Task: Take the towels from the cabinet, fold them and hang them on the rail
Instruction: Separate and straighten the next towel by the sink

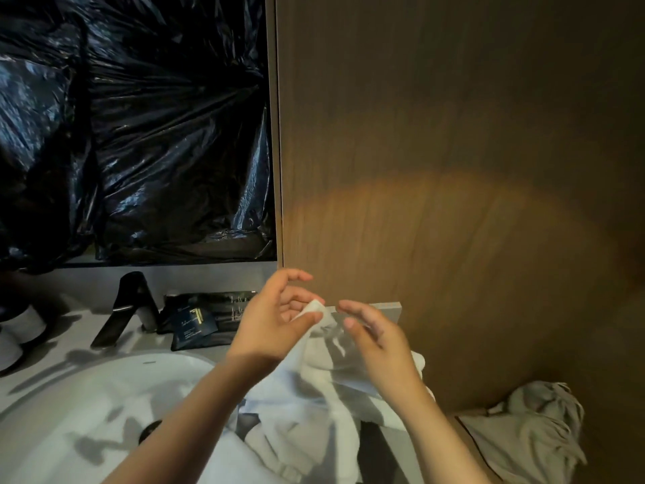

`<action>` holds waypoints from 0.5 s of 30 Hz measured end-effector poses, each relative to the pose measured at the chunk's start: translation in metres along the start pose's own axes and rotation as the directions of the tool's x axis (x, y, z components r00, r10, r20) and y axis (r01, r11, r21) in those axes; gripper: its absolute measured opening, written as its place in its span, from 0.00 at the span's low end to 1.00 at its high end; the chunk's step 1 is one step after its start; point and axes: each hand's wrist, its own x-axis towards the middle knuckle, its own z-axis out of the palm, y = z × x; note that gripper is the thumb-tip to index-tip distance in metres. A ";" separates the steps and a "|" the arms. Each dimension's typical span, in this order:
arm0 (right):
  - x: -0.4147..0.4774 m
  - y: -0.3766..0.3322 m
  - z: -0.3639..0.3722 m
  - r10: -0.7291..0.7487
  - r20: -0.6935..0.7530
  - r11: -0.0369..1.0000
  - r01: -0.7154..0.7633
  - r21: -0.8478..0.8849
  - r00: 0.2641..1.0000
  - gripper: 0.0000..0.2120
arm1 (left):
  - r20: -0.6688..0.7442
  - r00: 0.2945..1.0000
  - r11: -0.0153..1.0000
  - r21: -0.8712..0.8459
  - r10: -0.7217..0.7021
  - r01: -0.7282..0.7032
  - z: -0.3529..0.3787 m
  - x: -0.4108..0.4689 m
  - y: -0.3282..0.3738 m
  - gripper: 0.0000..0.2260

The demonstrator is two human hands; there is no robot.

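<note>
While one corner was raised for folding, the white towel [314, 406] lay heaped on the table [104, 354] at six o'clock.
Left hand [275, 323] pinched that corner; right hand [378, 344], at its three o'clock, spread empty, probably seeking another corner.

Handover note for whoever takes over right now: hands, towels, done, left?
Left hand: pinches one corner of the white terry towel, held up above the counter.
Right hand: open beside that corner, gripping nothing.
The rest of the towel lies crumpled on the grey counter, right of the round white sink. A grey fringed cloth lies at the far right.
Done: one towel is out of the cabinet.
Left: fold it and hang it. The rail is not in view.
</note>
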 end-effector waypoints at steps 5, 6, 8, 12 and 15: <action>-0.010 0.010 0.008 -0.001 0.051 1.000 0.001 0.003 0.999 0.07 | 0.024 1.000 0.999 -0.039 -0.007 0.008 0.004 -0.009 -0.001 0.20; -0.012 0.012 0.007 -0.005 0.042 1.000 0.006 -0.020 0.999 0.08 | 0.037 0.999 0.999 -0.030 -0.015 0.016 0.004 -0.011 -0.002 0.20; -0.013 0.014 0.006 -0.004 0.014 0.998 0.005 -0.055 1.000 0.09 | 0.059 0.997 0.994 0.100 -0.055 0.048 -0.001 -0.013 -0.006 0.18; -0.015 0.008 0.000 0.003 0.008 0.999 -0.003 -0.054 1.000 0.09 | 0.114 0.991 0.932 0.362 -0.073 0.027 -0.012 -0.021 -0.014 0.03; -0.016 -0.004 0.000 0.003 0.061 1.000 -0.004 0.018 0.998 0.11 | 0.091 0.996 0.939 0.341 0.019 -0.049 -0.010 -0.027 -0.014 0.03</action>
